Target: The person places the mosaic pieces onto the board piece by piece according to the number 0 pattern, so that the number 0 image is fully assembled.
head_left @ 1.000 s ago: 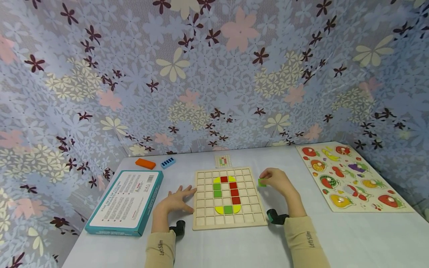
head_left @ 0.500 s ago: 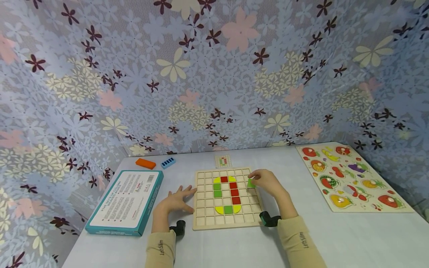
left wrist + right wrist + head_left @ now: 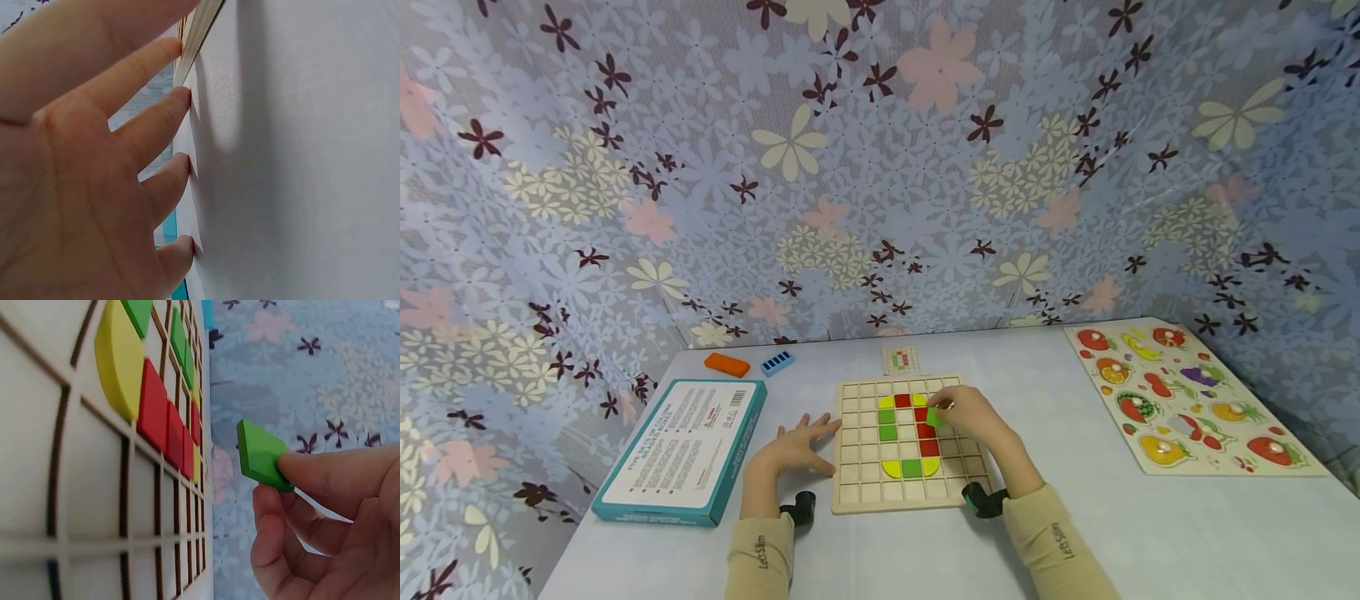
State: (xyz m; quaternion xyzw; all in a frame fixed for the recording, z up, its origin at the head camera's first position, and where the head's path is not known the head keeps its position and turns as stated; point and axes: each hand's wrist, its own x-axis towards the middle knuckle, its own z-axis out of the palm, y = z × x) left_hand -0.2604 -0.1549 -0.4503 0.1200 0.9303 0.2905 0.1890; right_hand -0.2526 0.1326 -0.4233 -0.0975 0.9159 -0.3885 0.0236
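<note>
Green and small, the tile [image 3: 261, 455] sits pinched in the fingers [image 3: 325, 472] of the right hand [image 3: 972, 414], just above the wooden grid board [image 3: 857, 493], near the red tiles [image 3: 924, 431] on the right side of the colored ring. The left hand [image 3: 793, 448] lies flat on the white counter [image 3: 1150, 533] with fingers [image 3: 164, 118] spread, touching the board's left edge. Farther left lies a teal box [image 3: 681, 450]. Far right lies a fruit puzzle [image 3: 1187, 400].
</note>
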